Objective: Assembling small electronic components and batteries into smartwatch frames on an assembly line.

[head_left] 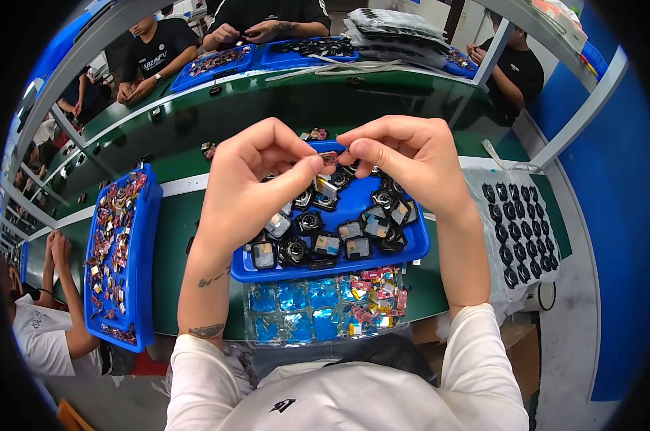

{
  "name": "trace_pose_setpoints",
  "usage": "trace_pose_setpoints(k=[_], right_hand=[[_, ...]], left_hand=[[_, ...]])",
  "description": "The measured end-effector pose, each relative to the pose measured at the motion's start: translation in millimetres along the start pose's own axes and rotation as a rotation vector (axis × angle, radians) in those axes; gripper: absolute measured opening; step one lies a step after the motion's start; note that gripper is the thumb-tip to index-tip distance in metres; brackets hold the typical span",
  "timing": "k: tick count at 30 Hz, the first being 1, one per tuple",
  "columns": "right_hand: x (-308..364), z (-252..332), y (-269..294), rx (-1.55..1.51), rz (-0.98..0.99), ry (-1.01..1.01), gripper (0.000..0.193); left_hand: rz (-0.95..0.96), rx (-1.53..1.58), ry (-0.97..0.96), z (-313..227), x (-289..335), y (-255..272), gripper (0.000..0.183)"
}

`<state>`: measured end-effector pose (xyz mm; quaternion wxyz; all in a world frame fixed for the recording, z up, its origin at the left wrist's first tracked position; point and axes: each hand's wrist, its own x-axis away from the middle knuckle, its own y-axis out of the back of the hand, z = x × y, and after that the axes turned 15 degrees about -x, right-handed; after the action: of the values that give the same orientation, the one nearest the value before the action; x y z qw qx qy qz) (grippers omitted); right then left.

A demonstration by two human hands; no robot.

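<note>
Between the thumb and forefinger of my left hand (264, 161) is a small red circuit board (330, 158). My right hand (415, 161) is closed in a pinch close to the board's right end; whatever its fingertips hold is too small to make out. Both hands are raised over a blue tray (422, 248) of black watch cases (310, 222), some showing grey or blue-filmed faces. In front of that tray, close to my body, a clear plastic blister tray (249, 327) holds blue-filmed pieces (294, 296) on its left and loose red circuit boards (364, 314) on its right.
Another blue tray (152, 237) with many red boards stands at the left. On the right, a pale sheet (490, 276) carries rows of black parts (520, 230). Grey frame posts (576, 115) rise at the sides. Beyond the green belt (267, 108), several people work at blue trays.
</note>
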<state>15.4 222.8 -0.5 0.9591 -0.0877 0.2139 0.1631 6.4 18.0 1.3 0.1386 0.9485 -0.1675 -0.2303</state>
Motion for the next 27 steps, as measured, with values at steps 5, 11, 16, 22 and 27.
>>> trace_pose_setpoints(k=[5, 11, 16, 22, 27], right_hand=[[-1.8, -4.5, -0.6, 0.194, -0.071, 0.121, 0.013], [0.0, -8.8, -1.5, -0.123, -0.049, 0.006, 0.011], [0.0, -13.3, -2.7, -0.416, 0.038, -0.092, 0.017], [1.2, -15.3, -3.9, -0.47, 0.087, -0.153, 0.02], [-0.2, -12.6, -0.5, -0.494, 0.05, -0.185, 0.023]], left_hand=[[0.062, -0.063, -0.042, 2.9, 0.7, -5.5, 0.016], [0.043, -0.061, 0.0, 6.7, -3.0, -6.7, 0.012], [0.074, 0.063, -0.038, 7.0, -1.0, -1.8, 0.012], [0.089, 0.096, -0.046, 6.2, -1.5, -2.7, 0.011], [0.166, 0.139, -0.08, 8.3, -2.4, -0.9, 0.011]])
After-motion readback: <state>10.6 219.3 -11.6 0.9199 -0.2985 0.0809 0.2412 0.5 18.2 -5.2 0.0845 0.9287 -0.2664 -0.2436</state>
